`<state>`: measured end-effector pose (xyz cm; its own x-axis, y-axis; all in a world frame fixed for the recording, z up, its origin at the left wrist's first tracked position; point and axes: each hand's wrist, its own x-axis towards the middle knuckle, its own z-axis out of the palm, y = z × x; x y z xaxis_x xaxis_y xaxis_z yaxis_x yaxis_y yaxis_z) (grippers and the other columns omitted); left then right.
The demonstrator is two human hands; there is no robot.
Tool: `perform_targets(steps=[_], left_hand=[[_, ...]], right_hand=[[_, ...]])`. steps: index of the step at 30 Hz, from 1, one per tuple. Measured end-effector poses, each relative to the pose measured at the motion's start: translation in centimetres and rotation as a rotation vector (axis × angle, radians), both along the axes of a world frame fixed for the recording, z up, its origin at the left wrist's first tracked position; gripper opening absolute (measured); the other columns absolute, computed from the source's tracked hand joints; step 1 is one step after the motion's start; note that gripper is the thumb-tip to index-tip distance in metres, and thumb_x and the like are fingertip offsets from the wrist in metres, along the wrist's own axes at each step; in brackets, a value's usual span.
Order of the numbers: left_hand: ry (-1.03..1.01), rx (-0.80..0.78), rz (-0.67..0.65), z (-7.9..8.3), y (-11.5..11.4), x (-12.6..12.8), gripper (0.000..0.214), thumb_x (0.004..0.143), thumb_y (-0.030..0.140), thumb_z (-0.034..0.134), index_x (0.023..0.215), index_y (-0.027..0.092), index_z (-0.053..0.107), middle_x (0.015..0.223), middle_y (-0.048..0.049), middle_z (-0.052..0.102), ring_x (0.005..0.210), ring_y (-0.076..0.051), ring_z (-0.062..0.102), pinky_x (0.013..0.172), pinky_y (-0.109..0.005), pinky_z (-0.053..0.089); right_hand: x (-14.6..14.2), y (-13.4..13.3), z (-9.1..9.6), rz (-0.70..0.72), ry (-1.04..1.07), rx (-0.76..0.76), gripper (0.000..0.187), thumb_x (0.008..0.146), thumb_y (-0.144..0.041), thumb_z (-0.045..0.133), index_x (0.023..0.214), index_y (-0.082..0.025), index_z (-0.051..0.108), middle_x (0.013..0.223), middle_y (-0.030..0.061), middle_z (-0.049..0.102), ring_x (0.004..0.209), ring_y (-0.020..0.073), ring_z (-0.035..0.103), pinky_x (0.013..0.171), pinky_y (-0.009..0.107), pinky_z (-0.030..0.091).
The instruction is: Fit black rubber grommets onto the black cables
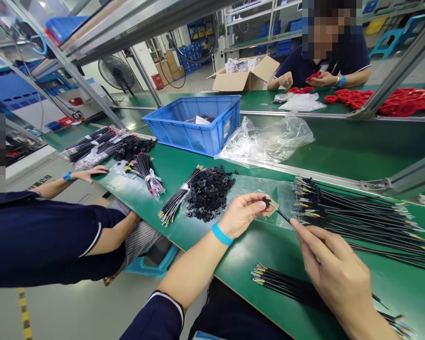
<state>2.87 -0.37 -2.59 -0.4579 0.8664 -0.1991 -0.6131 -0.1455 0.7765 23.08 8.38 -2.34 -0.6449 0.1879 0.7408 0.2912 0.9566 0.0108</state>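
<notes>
Between the thumb and fingers of my left hand (pixel 244 212) is a small black plastic clip (pixel 267 202). My right hand (pixel 335 269) pinches a black cable (pixel 284 216) close to its end, and the bare wire tips meet the clip or lie right against it; I cannot tell which. A heap of like black clips (pixel 210 191) sits left of my left hand. Beyond my right hand lie many black cables (pixel 361 208) with coloured wire ends. Another bundle of cables (pixel 286 283) runs partly beneath my right hand.
A flat plastic bag (pixel 255 186) lies behind my hands. Farther back are a blue bin (pixel 194 127) and crumpled clear plastic (pixel 269 141). Tied cable bundles (pixel 175 200) rest left of the clips. A co-worker's hand (pixel 92 174) touches the table at left; another person handles red parts (pixel 315 76) opposite.
</notes>
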Motion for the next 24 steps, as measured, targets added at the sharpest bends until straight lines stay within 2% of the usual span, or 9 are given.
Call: perform_targets(steps=[3, 7, 10, 13, 17, 21, 24], left_hand=[[0.117, -0.006, 0.02, 0.0, 0.0, -0.2, 0.055, 0.055, 0.044, 0.103, 0.093, 0.013, 0.08, 0.087, -0.0067, 0.078, 0.078, -0.017, 0.074, 0.078, -0.03, 0.058], [0.297, 0.004, 0.029, 0.1, 0.0, -0.4, 0.05, 0.059, 0.046, 0.101, 0.092, 0.014, 0.082, 0.089, -0.0081, 0.08, 0.077, -0.017, 0.073, 0.085, -0.035, 0.061], [0.31, -0.036, 0.005, 0.1, -0.2, -0.5, 0.05, 0.055, 0.044, 0.102, 0.089, 0.013, 0.083, 0.092, -0.0096, 0.081, 0.078, -0.017, 0.074, 0.085, -0.034, 0.062], [0.266, -0.074, -0.022, 0.0, -0.2, -0.5, 0.053, 0.05, 0.045, 0.104, 0.087, 0.013, 0.083, 0.088, -0.0091, 0.08, 0.074, -0.015, 0.073, 0.082, -0.032, 0.062], [0.258, -0.085, -0.028, -0.1, -0.1, -0.3, 0.053, 0.048, 0.044, 0.105, 0.085, 0.013, 0.082, 0.083, -0.0067, 0.079, 0.07, -0.013, 0.072, 0.076, -0.027, 0.061], [0.273, -0.103, -0.026, -0.3, -0.1, -0.2, 0.053, 0.054, 0.047, 0.103, 0.088, 0.013, 0.082, 0.085, -0.0081, 0.079, 0.07, -0.015, 0.073, 0.071, -0.027, 0.059], [0.308, -0.123, -0.047, -0.6, -0.1, -0.1, 0.054, 0.058, 0.049, 0.101, 0.093, 0.012, 0.082, 0.086, -0.0095, 0.079, 0.072, -0.016, 0.074, 0.072, -0.028, 0.059]], right_hand=[[0.4, 0.0, 0.0, 0.0, -0.043, 0.023, 0.083, 0.095, -0.002, 0.065, 0.168, -0.031, 0.035, 0.105, 0.0028, 0.072, 0.085, 0.0133, 0.065, 0.075, 0.024, 0.047], [0.8, 0.1, -0.1, -0.019, -0.064, 0.021, 0.057, 0.098, -0.001, 0.058, 0.149, -0.026, 0.056, 0.105, 0.0011, 0.073, 0.086, 0.0121, 0.063, 0.068, 0.025, 0.041], [1.2, 0.4, -0.3, -0.018, -0.095, -0.004, 0.042, 0.101, -0.004, 0.054, 0.136, -0.024, 0.066, 0.105, 0.0009, 0.074, 0.087, 0.0115, 0.064, 0.064, 0.025, 0.041], [1.6, 0.9, -0.5, 0.022, -0.17, -0.015, 0.042, 0.102, -0.006, 0.05, 0.136, -0.025, 0.068, 0.107, 0.0017, 0.075, 0.089, 0.0114, 0.065, 0.062, 0.023, 0.043], [2.0, 0.9, -0.1, 0.002, -0.202, 0.001, 0.052, 0.095, 0.002, 0.048, 0.134, -0.024, 0.07, 0.108, 0.0023, 0.074, 0.09, 0.013, 0.064, 0.063, 0.025, 0.044], [2.1, 0.3, 0.6, -0.026, -0.199, 0.058, 0.058, 0.086, 0.005, 0.046, 0.133, -0.021, 0.07, 0.109, 0.0048, 0.074, 0.093, 0.0151, 0.063, 0.073, 0.029, 0.048], [2.5, 0.1, 1.3, -0.035, -0.237, 0.114, 0.055, 0.087, 0.001, 0.05, 0.136, -0.017, 0.068, 0.114, 0.0067, 0.074, 0.099, 0.0168, 0.063, 0.079, 0.031, 0.049]])
